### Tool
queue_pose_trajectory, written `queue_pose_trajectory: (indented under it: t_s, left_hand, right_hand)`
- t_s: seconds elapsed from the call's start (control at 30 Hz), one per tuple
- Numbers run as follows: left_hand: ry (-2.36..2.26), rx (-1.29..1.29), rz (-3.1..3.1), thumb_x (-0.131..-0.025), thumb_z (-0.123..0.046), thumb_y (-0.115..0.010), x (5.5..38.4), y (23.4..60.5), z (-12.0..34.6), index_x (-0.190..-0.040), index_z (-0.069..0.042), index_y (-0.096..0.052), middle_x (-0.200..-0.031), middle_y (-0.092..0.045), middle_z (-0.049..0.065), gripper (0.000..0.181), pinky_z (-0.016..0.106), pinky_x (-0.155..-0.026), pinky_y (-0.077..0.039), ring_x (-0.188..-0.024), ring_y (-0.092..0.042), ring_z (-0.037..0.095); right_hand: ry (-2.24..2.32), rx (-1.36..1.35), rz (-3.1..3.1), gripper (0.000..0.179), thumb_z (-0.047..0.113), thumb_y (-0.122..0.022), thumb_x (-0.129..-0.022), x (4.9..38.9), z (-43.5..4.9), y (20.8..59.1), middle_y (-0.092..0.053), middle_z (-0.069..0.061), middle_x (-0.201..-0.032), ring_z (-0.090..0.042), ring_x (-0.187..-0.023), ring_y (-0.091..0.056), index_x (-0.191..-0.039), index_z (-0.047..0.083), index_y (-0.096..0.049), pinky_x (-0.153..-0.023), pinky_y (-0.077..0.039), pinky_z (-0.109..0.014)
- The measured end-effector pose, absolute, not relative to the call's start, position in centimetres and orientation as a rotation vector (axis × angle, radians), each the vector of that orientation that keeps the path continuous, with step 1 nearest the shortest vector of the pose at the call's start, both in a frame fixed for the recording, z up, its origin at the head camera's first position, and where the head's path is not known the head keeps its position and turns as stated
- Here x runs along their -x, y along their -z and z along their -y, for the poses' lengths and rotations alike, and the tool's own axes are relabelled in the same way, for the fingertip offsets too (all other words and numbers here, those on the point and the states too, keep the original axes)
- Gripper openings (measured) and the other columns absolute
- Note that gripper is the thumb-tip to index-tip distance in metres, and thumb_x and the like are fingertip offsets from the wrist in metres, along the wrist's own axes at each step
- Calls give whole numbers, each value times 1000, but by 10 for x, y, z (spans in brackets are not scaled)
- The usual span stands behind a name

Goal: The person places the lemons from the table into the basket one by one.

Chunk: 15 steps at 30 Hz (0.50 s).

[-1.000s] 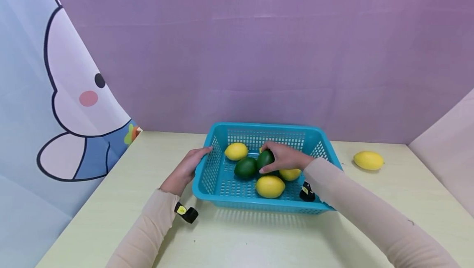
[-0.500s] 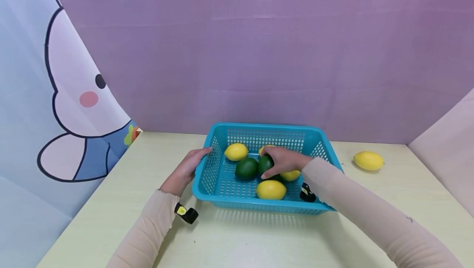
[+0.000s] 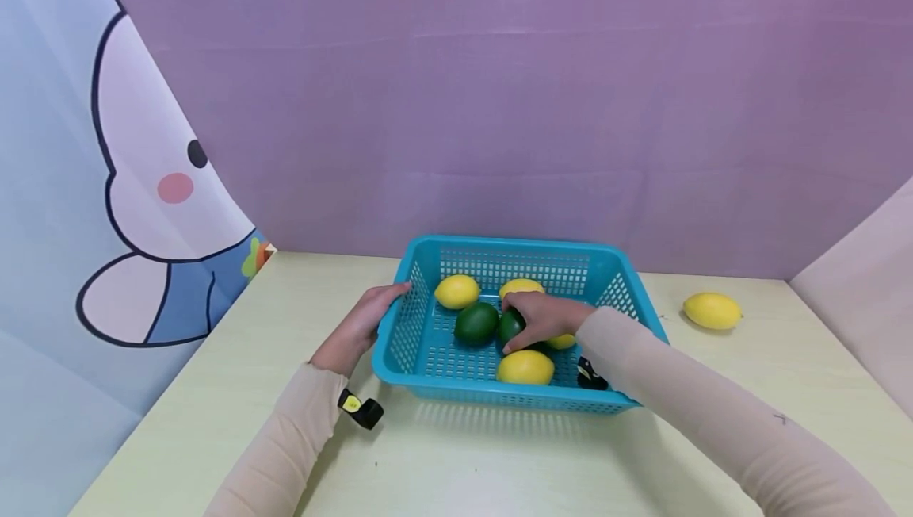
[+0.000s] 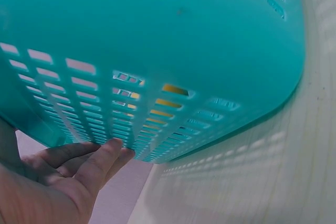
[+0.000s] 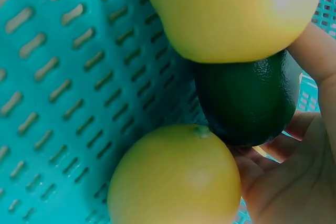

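A turquoise plastic basket (image 3: 456, 384) stands on the table with lemons and avocados inside. At its left side my left hand (image 3: 360, 319) holds the rim; in the left wrist view its fingers (image 4: 100, 158) touch the slotted outer wall. My right hand (image 3: 545, 315) reaches into the basket, fingers and thumb around a dark green avocado (image 5: 247, 103) low among the fruit. A second avocado (image 3: 476, 323) lies just left of it. Lemons surround the held one: a front lemon (image 3: 525, 369), a back lemon (image 3: 522, 286) and a partly hidden lemon (image 3: 563, 341) under the right wrist.
Another lemon (image 3: 457, 292) sits in the basket's back left corner. Outside, a single lemon (image 3: 712, 311) lies on the pale table (image 3: 456, 469) to the right. A purple cloth (image 3: 499, 105) hangs behind, with a printed cloth (image 3: 50, 184) at the left.
My right hand has moved down and slightly nearer with the avocado, uncovering more of the back lemon. The front lemon has shifted a little right. My left hand stays at the rim.
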<state>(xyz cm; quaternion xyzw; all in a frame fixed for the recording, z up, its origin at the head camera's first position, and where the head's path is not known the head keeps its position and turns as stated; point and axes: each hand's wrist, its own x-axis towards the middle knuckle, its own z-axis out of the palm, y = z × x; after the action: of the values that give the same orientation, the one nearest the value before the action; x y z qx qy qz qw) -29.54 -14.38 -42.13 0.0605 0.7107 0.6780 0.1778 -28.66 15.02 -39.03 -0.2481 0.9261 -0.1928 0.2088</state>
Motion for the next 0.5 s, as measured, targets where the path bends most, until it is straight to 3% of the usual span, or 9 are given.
queue_pose_trajectory:
  t_s: [0.27,0.5]
  left_hand:
    - [-1915,-154,-2009,-100,-35,-42,296,421,142,-140,3,-38,-130,-51,28,56,46,-83,-54,-111,-57,42]
    - [-1913,-150,-2026,-100,-36,-41,295,421,143,-141,3,-37,-132,-50,28,56,47,-84,-54,-111,-57,41]
  right_hand:
    - [510,676,-2574,54,33,-74,-81,286,-151,391,-55,-2,-106,-16,-89,-53,-122,9,-49,-76,-50,-32]
    - [482,686,-2561,60,32,-71,-84,285,-156,388,-53,-6,-119,-19,-100,-52,-131,6,-46,-86,-50,-38]
